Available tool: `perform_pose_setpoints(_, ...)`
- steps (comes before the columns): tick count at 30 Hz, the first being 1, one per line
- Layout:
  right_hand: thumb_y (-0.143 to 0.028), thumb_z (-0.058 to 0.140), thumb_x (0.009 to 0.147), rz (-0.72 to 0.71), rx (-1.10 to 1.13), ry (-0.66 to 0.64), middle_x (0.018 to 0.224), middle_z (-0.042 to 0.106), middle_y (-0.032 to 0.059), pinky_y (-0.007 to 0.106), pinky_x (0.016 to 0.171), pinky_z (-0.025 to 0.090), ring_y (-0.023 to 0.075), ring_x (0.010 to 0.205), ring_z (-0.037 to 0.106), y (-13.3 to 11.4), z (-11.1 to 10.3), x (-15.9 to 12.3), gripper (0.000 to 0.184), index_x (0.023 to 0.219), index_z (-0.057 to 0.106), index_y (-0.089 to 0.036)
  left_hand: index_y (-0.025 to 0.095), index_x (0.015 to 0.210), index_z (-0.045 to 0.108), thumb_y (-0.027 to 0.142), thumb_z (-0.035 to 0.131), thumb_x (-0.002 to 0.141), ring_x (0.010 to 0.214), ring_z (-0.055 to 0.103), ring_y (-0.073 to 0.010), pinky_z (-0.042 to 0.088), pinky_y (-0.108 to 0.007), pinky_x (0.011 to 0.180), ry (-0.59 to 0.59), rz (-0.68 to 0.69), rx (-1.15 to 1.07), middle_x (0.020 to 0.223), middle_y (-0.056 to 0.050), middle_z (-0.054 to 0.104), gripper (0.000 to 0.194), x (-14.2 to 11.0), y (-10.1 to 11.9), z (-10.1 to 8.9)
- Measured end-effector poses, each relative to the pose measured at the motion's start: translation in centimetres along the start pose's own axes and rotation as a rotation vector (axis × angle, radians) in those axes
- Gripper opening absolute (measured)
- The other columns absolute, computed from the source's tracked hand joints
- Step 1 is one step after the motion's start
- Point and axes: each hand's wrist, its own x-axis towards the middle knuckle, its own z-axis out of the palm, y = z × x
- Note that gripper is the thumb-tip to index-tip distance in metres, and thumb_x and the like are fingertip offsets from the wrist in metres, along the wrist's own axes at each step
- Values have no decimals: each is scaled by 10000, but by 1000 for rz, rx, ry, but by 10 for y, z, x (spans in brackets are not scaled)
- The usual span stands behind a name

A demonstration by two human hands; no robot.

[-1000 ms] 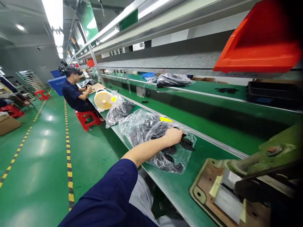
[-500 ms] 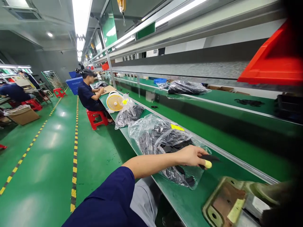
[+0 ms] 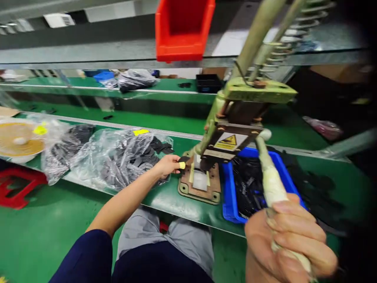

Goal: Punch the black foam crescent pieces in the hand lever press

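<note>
My left hand (image 3: 170, 165) pinches a flat black piece (image 3: 185, 160) at the left edge of a green hand press (image 3: 219, 112). Yellow tape covers one of its fingertips. On the press base (image 3: 191, 192) lies a pale metal block (image 3: 200, 180), just right of the piece. My right hand (image 3: 290, 236) is wrapped round the press lever (image 3: 271, 181), which has a pale wrapping. To the left of my left hand lies an open clear plastic bag (image 3: 97, 157) of flat black pieces (image 3: 144, 157). A blue bin (image 3: 228, 196) of black parts stands right of the press, partly behind the lever.
A second bag (image 3: 67, 145) and a yellow-and-white fan (image 3: 22, 139) are at the left of the green bench (image 3: 156, 200). Overhead hangs a red bin (image 3: 182, 47). Dark pieces (image 3: 318, 188) lie right of the blue bin. A red stool (image 3: 23, 184) stands at the left.
The view has swung right, bringing the whole press, the lever and my right hand into sight. My left hand has carried the black piece from above the bag to the press.
</note>
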Motion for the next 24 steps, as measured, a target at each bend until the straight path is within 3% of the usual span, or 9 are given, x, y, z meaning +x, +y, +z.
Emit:
perform_pose_setpoints(3, -292, 505, 734, -95, -35, -43, 531, 398, -43, 397, 714, 399, 128, 540, 398, 9, 4, 5, 285, 532, 320, -213, 124, 661, 545, 136, 851, 632, 442, 506, -36, 442, -148, 454, -10, -40, -30, 560, 51, 573, 307, 4, -3, 13)
perform_pose_setpoints(9, -276, 490, 751, -28, -60, -75, 570, 414, -50, 405, 756, 404, 123, 581, 416, 0, 6, 7, 206, 587, 381, -215, 105, 723, 585, 60, 804, 693, 434, 531, -45, 468, -159, 444, 0, -36, 21, 589, 36, 603, 226, 12, -6, 37)
perform_pose_setpoints(16, -289, 498, 764, 20, -61, -85, 596, 435, -41, 430, 810, 379, 136, 652, 458, 0, 3, 8, 243, 577, 367, -205, 103, 651, 570, 53, 795, 699, 355, 476, -28, 406, -140, 383, 7, -28, 126, 529, 61, 552, 236, 22, -7, 36)
perform_pose_setpoints(20, -275, 492, 764, 52, -65, -96, 610, 420, -39, 437, 817, 376, 134, 659, 444, -3, 3, 8, 234, 583, 363, -204, 115, 606, 561, 34, 738, 751, 324, 464, -38, 336, -126, 354, 0, -124, 212, 448, 47, 542, 243, 24, 0, 36)
perform_pose_setpoints(24, -272, 474, 756, 72, -67, -57, 600, 403, -38, 436, 816, 363, 143, 676, 444, -4, 6, 8, 217, 584, 359, -207, 124, 577, 570, 47, 686, 805, 349, 528, -73, 347, -130, 361, 44, -294, 227, 450, -9, 593, 267, 24, 9, 42)
